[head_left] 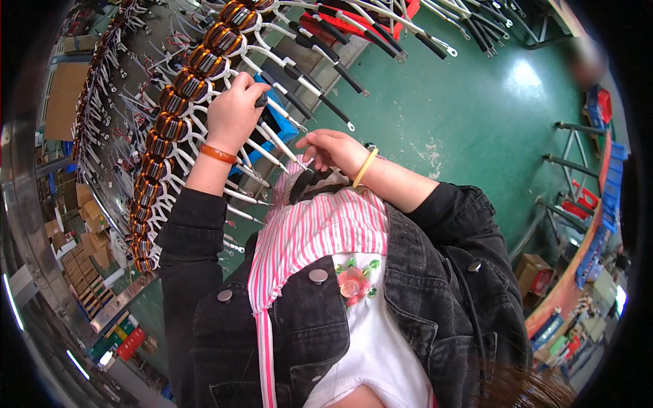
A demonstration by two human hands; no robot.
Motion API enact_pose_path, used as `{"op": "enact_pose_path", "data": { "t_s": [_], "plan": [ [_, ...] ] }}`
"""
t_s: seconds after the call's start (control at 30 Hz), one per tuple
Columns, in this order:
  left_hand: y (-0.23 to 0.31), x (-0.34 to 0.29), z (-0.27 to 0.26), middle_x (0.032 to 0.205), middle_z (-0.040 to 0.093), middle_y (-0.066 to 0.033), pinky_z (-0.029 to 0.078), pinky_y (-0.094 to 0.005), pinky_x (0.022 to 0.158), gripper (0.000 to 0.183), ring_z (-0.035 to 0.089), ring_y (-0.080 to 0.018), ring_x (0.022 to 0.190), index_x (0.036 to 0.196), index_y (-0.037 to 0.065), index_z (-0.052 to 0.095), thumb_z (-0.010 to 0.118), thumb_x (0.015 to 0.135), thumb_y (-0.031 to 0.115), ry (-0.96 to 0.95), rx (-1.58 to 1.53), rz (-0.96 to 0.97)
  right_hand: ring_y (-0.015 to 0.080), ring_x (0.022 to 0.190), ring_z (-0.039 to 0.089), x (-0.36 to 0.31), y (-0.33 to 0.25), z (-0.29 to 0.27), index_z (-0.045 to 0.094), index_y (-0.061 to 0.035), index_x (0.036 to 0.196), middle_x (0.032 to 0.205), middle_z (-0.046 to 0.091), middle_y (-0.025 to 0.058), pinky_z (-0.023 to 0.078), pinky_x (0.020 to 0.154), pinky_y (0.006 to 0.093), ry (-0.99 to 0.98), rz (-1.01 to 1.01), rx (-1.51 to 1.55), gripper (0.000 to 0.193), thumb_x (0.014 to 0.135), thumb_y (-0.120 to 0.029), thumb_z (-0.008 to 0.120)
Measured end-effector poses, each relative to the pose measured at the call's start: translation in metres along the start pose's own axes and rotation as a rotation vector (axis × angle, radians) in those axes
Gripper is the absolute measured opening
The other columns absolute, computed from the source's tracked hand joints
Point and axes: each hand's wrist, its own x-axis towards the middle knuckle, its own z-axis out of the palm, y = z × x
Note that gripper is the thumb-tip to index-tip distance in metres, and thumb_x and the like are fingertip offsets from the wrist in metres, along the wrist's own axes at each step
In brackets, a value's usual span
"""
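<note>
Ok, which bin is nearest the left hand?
The blue bin, partly behind the cables just right of the left hand. The red bin is farther off at the top edge; the other blue bins are at far right.

An orange bangle [218, 154] sits behind the left hand [235, 112], a yellow band [366, 168] behind the right hand [335, 151]. Farther back come black denim sleeves [196, 234].

Elec. workshop: coils [206, 62] w/ wire leads [349, 80], green flr [422, 112], blue bins [617, 163].
</note>
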Motion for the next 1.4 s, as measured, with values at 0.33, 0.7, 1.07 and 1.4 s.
{"op": "enact_pose_path", "data": {
  "t_s": [0.33, 0.7, 1.07, 1.4],
  "plan": [
    [0.033, -0.02, -0.039, 0.076, 0.045, 0.0049, 0.034, -0.0194, 0.053, 0.029, 0.041, -0.003, 0.064, 0.112, 0.002, 0.059, 0.056, 0.083, 0.001, -0.058, -0.978, -0.308, 0.0064, 0.06, 0.052, -0.012, -0.01, -0.006, 0.061, -0.0046, 0.097, 0.074, 0.06, 0.0, 0.041, 0.056, 0.019, 0.056, -0.008, -0.108, 0.024, 0.094, -0.025, 0.049],
    [0.098, -0.052, -0.018, 0.077, 0.045, 0.0038, 0.024, -0.0164, 0.045, 0.037, 0.032, -0.0029, 0.052, 0.128, 0.009, 0.044, 0.034, 0.101, 0.032, -0.306, -1.815, -0.74, 0.0035, 0.061, 0.047, -0.037, -0.032, 0.035, 0.055, -0.0035, 0.086, 0.069, 0.051, -0.0026, 0.039, 0.054, 0.0194, 0.199, -0.606, -0.585, 0.017, 0.08, -0.01, 0.071],
    [0.096, -0.061, -0.007, 0.076, 0.052, 0.0006, 0.03, -0.0173, 0.043, 0.034, 0.039, -0.0048, 0.048, 0.114, 0.004, 0.053, 0.036, 0.101, 0.031, -0.132, -1.83, -0.874, 0.0047, 0.07, 0.052, -0.045, -0.033, 0.045, 0.053, -0.0015, 0.089, 0.081, 0.056, 0.0005, 0.044, 0.063, 0.0199, 0.151, -0.518, -0.291, 0.011, 0.086, -0.005, 0.063],
    [0.101, -0.064, -0.008, 0.073, 0.048, 0.0059, 0.025, -0.0158, 0.044, 0.027, 0.031, 0.0004, 0.05, 0.111, 0.006, 0.055, 0.04, 0.1, 0.025, -0.062, -1.586, -0.656, 0.0048, 0.076, 0.055, -0.044, -0.032, 0.049, 0.056, 0.0, 0.093, 0.084, 0.06, 0.0003, 0.046, 0.068, 0.0194, 0.209, -0.506, -0.19, 0.012, 0.085, -0.004, 0.064]
  ]
}}
